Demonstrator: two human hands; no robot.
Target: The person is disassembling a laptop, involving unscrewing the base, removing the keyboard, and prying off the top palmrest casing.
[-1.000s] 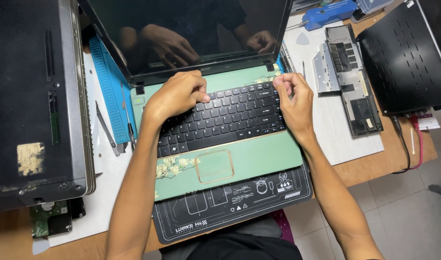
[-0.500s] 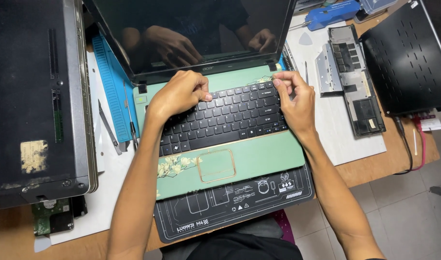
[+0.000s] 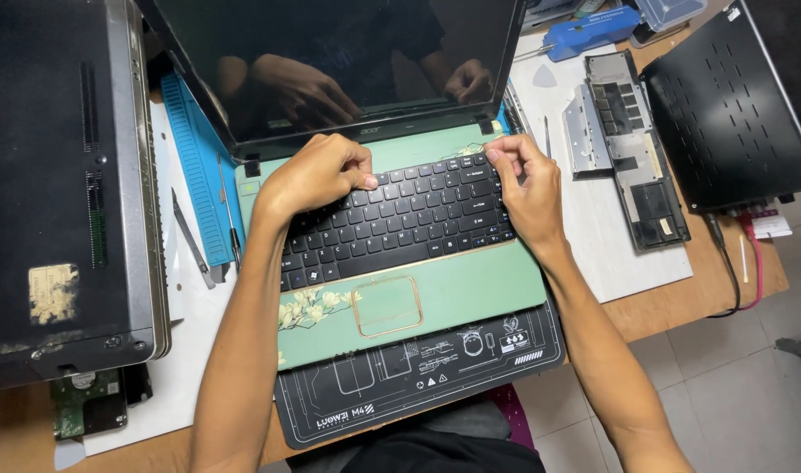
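- Pressing down along the top row of the black keyboard (image 3: 396, 219), both hands are working the open green laptop (image 3: 444, 289), which lies on a dark printed work mat (image 3: 418, 377) at the near edge of the wooden counter (image 3: 672, 298).
- Left hand (image 3: 317, 175): curled into a loose fist, fingertips on the upper-left keys; its grip closes on nothing I can make out, it only bears down.
- Right hand (image 3: 527, 188): fingers pinched together at the keyboard's upper-right corner, right by the hinge; whether the grip has the edge itself or just pushes on it, I cannot tell.
- One hand at each end likely keeps the keyboard level in its tray.
- The dark screen (image 3: 339, 61) stands tilted back, mirroring both hands.
- Around it: a blue ridged mat (image 3: 195, 166) and slim tools (image 3: 193, 241) to the left, a big black laptop base (image 3: 59, 184) beyond them, a removed cover panel (image 3: 632, 149) on white sheeting and another black case (image 3: 733, 105) to the right.
- Grey tiled floor shows below the counter.
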